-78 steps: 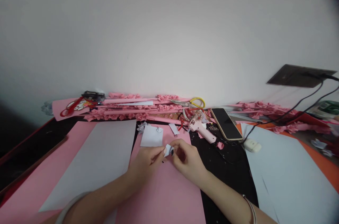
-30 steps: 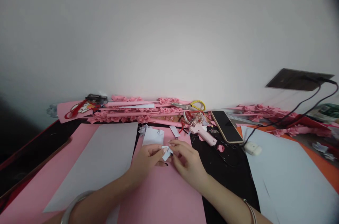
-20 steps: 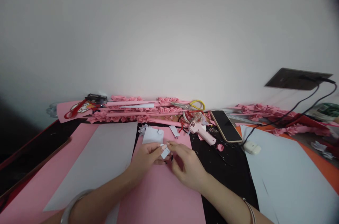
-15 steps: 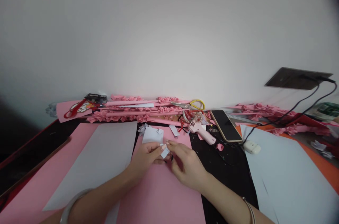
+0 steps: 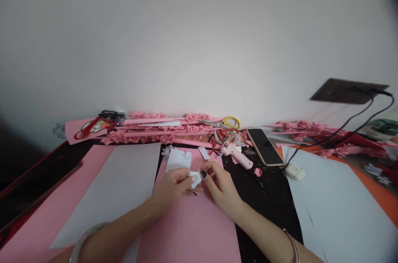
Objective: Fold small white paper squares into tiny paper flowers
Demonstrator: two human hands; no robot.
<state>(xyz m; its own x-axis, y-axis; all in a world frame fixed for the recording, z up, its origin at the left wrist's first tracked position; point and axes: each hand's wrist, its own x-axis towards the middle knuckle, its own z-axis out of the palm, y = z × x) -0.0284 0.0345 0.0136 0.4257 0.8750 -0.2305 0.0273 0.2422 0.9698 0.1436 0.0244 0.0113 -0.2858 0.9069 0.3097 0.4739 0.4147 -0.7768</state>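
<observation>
A small piece of white paper [image 5: 195,179] is pinched between the thumb and fingers of my left hand [image 5: 174,185]. My right hand [image 5: 222,188] closes thumb to fingertip on the paper's right corner. Both hands are held over a pink sheet [image 5: 189,230]. Just beyond them lies a stack of white paper [image 5: 178,160] with a small folded bit on it. A loose white paper strip [image 5: 204,153] rests to the right of that stack.
A pink glue gun [image 5: 238,154], a phone [image 5: 265,147] and a white case [image 5: 294,172] lie to the right. Yellow-handled scissors [image 5: 222,123], red-handled scissors [image 5: 87,129] and pink paper flower stems [image 5: 155,134] line the wall. Large white sheets [image 5: 338,201] flank both sides.
My right thumb has come up from below onto the paper's right corner. The paper has shifted slightly right and turned a little in my fingers.
</observation>
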